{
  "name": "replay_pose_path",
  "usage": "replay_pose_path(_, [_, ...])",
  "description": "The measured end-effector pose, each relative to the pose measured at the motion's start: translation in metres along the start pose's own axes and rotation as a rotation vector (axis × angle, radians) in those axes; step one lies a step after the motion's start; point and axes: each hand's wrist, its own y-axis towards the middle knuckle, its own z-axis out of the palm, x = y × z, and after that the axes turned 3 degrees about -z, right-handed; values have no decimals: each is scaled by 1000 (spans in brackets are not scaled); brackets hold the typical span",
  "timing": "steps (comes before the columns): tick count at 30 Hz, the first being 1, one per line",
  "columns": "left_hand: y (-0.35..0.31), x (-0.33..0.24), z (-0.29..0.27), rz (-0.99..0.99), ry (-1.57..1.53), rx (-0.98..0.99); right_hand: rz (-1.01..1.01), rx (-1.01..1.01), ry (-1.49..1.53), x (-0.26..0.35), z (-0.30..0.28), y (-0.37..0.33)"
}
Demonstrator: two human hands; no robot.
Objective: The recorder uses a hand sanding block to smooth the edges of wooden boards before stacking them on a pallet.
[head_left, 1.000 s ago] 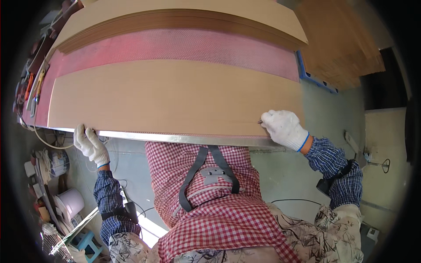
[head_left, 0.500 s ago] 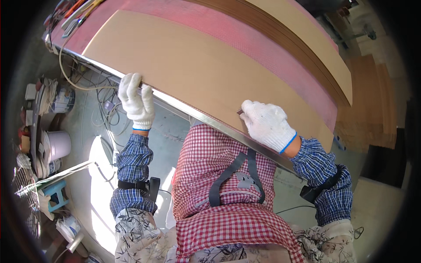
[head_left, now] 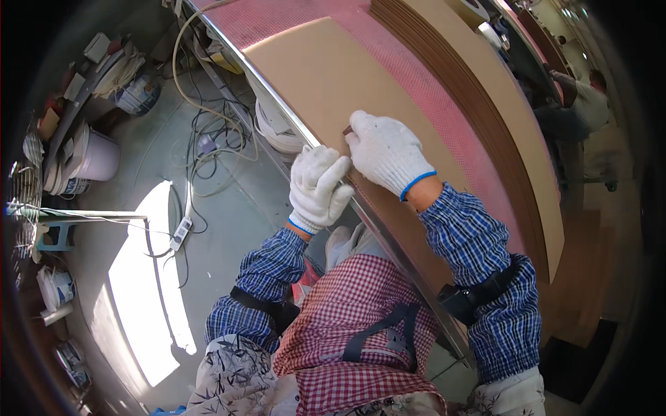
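Note:
A large tan board (head_left: 347, 83) lies flat on a table covered in pink bubbly sheeting. My left hand (head_left: 318, 186), in a white knit glove, is closed with its fingers curled at the board's near edge, beside the table's metal rim. Just right of it, my right hand (head_left: 390, 151), gloved the same way, pinches a small flat brown piece (head_left: 347, 130) over the board's edge. Most of that piece is hidden by the glove, so its exact kind does not show.
Behind the board, a stack of brown-edged boards (head_left: 479, 132) runs along the pink sheeting (head_left: 277, 28). Cables and a power strip (head_left: 181, 234) lie on the floor at left, near buckets (head_left: 97, 156). Another person (head_left: 586, 104) is at the far right.
The view has turned, so the board now runs more steeply. My hands have come close together along the near edge, my right hand still pinching the brown piece.

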Motion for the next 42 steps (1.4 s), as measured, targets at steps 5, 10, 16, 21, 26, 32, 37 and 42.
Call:
replay_pose_path(5, [0,-1,-1,-33,-34,18,4,35,-77,40,-19,80])
replay_pose_path(10, [9,1,-7,-18,-101,16,-36,65,-115,71,-28,146])
replay_pose_path(16, [19,-10,-14,-73,-142,6,-73,-4,-162,93,-27,208])
replay_pose_path(21, [24,-13,-20,-92,-123,-4,-114,51,-196,91,-24,231])
replay_pose_path(26, [22,-12,-15,-78,-124,-8,-105,32,-185,78,-21,211])
replay_pose_path(32, [16,-1,-11,-15,-56,-10,-62,45,-101,49,-27,106])
replay_pose_path(37, [16,0,-6,-17,6,-65,7,99,-48,7,-20,1])
replay_pose_path(42, [15,0,-7,-7,1,-20,118,127,-43,-22,-13,-102])
